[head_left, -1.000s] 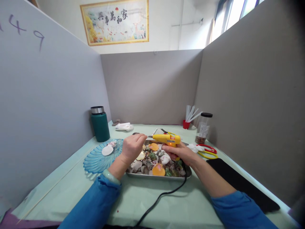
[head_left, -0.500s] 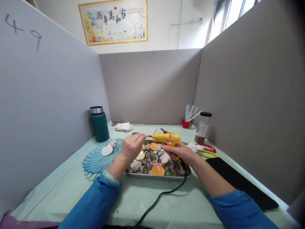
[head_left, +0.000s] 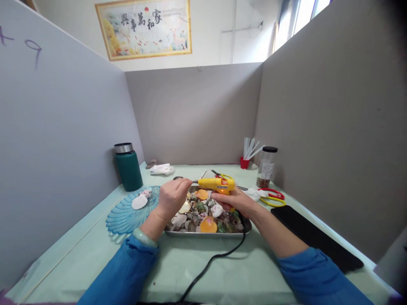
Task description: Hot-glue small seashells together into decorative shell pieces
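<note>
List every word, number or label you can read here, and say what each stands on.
"興事萬和家", read left to right: framed picture.
"4 9", handwritten, the 4 cut off by the picture's edge: left partition.
Label on the jar: too small to read.
Sticker on the glue gun: too small to read.

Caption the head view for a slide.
Right hand points a yellow glue gun at the pinched left hand, above a metal tray of seashells.
</note>
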Motion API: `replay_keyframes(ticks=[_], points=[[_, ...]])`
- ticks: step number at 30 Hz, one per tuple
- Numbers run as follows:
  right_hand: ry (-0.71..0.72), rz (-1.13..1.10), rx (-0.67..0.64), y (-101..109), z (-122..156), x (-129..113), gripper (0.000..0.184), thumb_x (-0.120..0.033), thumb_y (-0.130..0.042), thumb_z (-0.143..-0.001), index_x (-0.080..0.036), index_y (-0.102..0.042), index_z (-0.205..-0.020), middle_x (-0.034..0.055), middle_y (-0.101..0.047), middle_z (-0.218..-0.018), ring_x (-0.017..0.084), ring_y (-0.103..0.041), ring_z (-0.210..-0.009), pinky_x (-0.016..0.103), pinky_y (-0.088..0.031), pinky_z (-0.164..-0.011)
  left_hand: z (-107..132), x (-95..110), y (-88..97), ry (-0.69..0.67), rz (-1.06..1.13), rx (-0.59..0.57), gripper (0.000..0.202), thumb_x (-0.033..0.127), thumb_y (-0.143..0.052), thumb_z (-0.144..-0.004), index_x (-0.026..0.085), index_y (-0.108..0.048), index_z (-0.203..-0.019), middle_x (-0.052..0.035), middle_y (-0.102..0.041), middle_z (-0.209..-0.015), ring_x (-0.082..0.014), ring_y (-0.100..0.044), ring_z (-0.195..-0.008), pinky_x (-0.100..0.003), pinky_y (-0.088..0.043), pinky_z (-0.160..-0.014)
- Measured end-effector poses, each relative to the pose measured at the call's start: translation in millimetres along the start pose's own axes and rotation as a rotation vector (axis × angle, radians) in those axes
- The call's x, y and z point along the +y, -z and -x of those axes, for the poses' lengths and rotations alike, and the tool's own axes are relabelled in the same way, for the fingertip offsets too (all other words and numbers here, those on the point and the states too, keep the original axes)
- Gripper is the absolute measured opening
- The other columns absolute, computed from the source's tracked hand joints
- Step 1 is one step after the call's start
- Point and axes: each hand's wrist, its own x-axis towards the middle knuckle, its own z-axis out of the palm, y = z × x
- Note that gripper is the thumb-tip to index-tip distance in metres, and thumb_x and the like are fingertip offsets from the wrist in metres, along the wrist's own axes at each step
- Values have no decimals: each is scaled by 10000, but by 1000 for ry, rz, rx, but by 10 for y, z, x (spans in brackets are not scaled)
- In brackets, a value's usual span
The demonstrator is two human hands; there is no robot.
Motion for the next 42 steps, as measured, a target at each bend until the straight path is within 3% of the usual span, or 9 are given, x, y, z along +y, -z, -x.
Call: replay_keyframes(ticks=[11,34,42], points=[[-7,9,-24,45,1,0,335,-432,-695,-749,-179,-637,-962,-66,-413,-487,59,-347,-409,187,-248,-379,-7,1,5,1,25,-9,111,93,-551,-814,174,-605,-869,-39,-724,-837,-150,-669,-737,-251,-510,-690],[-59,-75,-95,91,34,-53,298,-415,-712,-730,-168,-545,-736,-75,-382,-504,51,-314,-422,195,-231,-396,-21,27,10,89,138,-38,84,137,-541,-840,165,-619,-848,-46,-719,-777,-145,-666,-699,-238,-515,-664],[-50,-75,-108,111,42,-45,295,-419,-715,-729,-175,-555,-762,-68,-380,-522,55,-305,-434,208,-209,-406,-27,34,23,117,189,-44,85,151,-538,-844,168,-621,-849,-45,-719,-770,-141,-667,-683,-233,-514,-647]])
